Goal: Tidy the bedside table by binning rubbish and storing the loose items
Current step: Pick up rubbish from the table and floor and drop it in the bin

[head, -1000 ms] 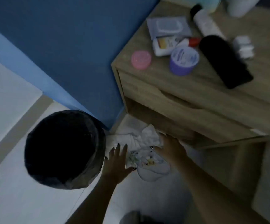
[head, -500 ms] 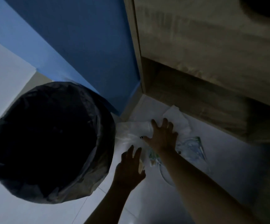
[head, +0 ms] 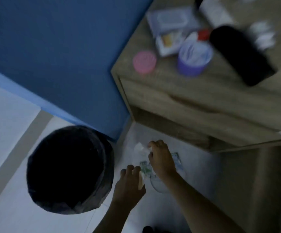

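Crumpled white tissues (head: 140,147) and clear printed wrappers (head: 176,159) lie bunched on the floor below the wooden bedside table (head: 195,100). My right hand (head: 161,158) is closed on the tissue and wrapper bundle. My left hand (head: 129,184) curls around a small pale scrap (head: 141,181) just left of the bundle. A bin with a black liner (head: 69,169) stands to the left of both hands. On the tabletop are a pink lid (head: 144,62), a purple tub (head: 194,58), a black bottle (head: 240,55) lying down, a white tube (head: 170,42) and a wipes pack (head: 170,20).
A blue wall (head: 60,47) rises behind the bin. The floor (head: 10,207) is pale tile. A white bottle (head: 215,12) and folded white pads (head: 262,33) sit at the table's back. The drawer front (head: 203,111) is closed.
The view has pulled back up, so the tabletop shows again. My right hand has closed on the tissues it pressed flat before. My left hand has curled around a scrap.
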`<state>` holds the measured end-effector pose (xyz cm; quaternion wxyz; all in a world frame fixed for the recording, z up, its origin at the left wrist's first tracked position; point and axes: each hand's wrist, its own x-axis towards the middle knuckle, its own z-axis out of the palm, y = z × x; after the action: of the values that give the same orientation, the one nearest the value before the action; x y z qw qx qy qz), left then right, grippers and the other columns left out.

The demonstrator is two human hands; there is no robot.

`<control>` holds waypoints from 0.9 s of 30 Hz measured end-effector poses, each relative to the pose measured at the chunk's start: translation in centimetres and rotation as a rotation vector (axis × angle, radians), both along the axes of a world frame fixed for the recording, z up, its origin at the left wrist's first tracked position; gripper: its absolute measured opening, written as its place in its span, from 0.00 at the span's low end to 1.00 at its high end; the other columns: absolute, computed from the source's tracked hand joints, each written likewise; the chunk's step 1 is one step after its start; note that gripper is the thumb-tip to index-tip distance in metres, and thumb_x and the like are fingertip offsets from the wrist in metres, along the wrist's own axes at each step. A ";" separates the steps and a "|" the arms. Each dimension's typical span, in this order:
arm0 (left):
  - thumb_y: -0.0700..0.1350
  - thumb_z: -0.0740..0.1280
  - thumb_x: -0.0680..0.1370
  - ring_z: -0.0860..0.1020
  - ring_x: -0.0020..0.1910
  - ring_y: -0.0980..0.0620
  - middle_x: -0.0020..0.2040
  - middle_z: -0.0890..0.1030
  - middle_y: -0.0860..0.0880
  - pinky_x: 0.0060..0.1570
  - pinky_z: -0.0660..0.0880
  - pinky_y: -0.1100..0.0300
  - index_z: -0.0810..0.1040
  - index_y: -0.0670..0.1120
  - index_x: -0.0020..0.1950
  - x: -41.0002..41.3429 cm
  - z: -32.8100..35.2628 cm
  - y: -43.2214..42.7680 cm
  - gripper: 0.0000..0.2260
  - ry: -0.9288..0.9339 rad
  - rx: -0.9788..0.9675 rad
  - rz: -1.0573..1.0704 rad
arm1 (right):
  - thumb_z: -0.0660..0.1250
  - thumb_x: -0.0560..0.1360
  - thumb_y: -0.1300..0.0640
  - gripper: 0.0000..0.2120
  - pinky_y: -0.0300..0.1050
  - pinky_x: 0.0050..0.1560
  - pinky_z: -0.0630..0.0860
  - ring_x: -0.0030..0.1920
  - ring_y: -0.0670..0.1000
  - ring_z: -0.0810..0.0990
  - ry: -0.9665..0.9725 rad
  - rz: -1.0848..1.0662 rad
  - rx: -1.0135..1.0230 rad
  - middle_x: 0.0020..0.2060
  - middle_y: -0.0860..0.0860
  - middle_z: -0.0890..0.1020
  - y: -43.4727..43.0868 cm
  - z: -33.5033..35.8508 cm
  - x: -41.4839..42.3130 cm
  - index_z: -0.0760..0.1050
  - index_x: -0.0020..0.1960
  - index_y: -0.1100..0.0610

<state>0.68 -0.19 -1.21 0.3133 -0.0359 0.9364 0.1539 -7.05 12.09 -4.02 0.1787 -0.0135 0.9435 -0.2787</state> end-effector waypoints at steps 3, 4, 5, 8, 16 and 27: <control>0.53 0.65 0.73 0.68 0.63 0.49 0.63 0.68 0.50 0.53 0.77 0.57 0.65 0.50 0.66 -3.0 8.8 1.7 0.22 0.064 0.011 -0.050 | 0.59 0.78 0.62 0.12 0.41 0.58 0.71 0.60 0.52 0.73 -0.005 0.025 0.027 0.57 0.54 0.75 2.3 9.4 -0.6 0.73 0.59 0.55; 0.53 0.64 0.73 0.68 0.63 0.49 0.62 0.68 0.50 0.54 0.76 0.57 0.66 0.50 0.65 -3.7 11.0 2.1 0.22 0.076 0.011 -0.054 | 0.59 0.77 0.62 0.12 0.41 0.59 0.71 0.60 0.52 0.73 -0.011 0.017 0.024 0.58 0.53 0.75 2.7 11.5 -0.5 0.73 0.59 0.55; 0.53 0.64 0.73 0.68 0.63 0.48 0.63 0.68 0.50 0.54 0.75 0.57 0.65 0.50 0.66 -5.0 14.1 2.5 0.23 0.108 0.024 -0.062 | 0.60 0.77 0.63 0.13 0.40 0.58 0.72 0.60 0.51 0.73 0.001 -0.009 0.012 0.59 0.53 0.75 3.5 14.7 -1.0 0.73 0.60 0.54; 0.53 0.66 0.73 0.67 0.65 0.47 0.66 0.67 0.47 0.56 0.73 0.55 0.64 0.49 0.69 -9.2 22.8 3.4 0.26 0.186 0.039 -0.075 | 0.60 0.75 0.65 0.17 0.43 0.59 0.72 0.60 0.54 0.74 0.044 -0.056 0.034 0.59 0.56 0.76 6.1 23.5 -3.3 0.74 0.62 0.57; 0.52 0.68 0.73 0.66 0.65 0.43 0.67 0.66 0.44 0.56 0.72 0.52 0.63 0.47 0.71 -21.6 39.5 7.1 0.29 0.377 0.040 -0.099 | 0.62 0.72 0.64 0.16 0.48 0.53 0.76 0.53 0.58 0.78 0.253 -0.260 0.055 0.53 0.58 0.77 13.7 40.3 -14.6 0.78 0.58 0.59; 0.54 0.69 0.73 0.65 0.69 0.44 0.69 0.68 0.45 0.58 0.73 0.49 0.61 0.47 0.73 -33.7 35.2 14.3 0.32 0.463 0.130 -0.088 | 0.65 0.74 0.61 0.18 0.45 0.55 0.74 0.56 0.55 0.75 0.308 -0.320 0.085 0.57 0.56 0.74 21.7 37.0 -26.1 0.73 0.64 0.58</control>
<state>-33.01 14.12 33.96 0.0983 0.0615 0.9720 0.2041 -33.10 33.75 32.99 -0.0136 0.1013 0.9607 -0.2581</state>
